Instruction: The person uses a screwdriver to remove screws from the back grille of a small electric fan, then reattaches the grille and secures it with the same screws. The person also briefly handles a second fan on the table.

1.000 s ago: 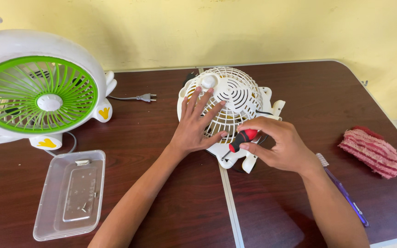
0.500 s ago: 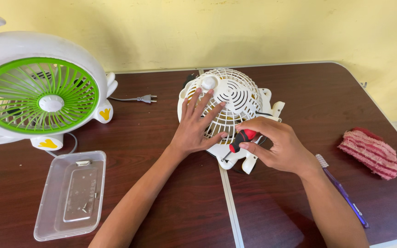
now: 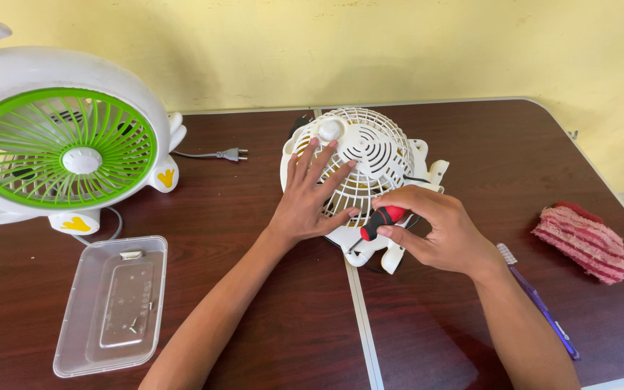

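- The small white plastic fan with a round wire-like grille [image 3: 359, 162] lies face up on the dark brown wooden counter [image 3: 254, 217], near the middle, close to the seam between the two counter halves.
- The left hand [image 3: 310, 195] lies flat on the grille with the fingers spread open; it presses the fan and does not grasp anything.
- The right hand [image 3: 438, 227] is closed around a short screwdriver with a red and black handle [image 3: 378, 220], whose tip points down to the lower edge of the fan body.
- A bigger white fan with a green grille [image 3: 63, 148] stands upright at the left side, and its black plug [image 3: 231, 154] lies on the counter beside it.
- A clear plastic box lid [image 3: 113, 303] lies in front of the green fan.
- A purple toothbrush [image 3: 539, 303] and a folded pink cloth [image 3: 583, 242] lie at the right, apart from the hands.
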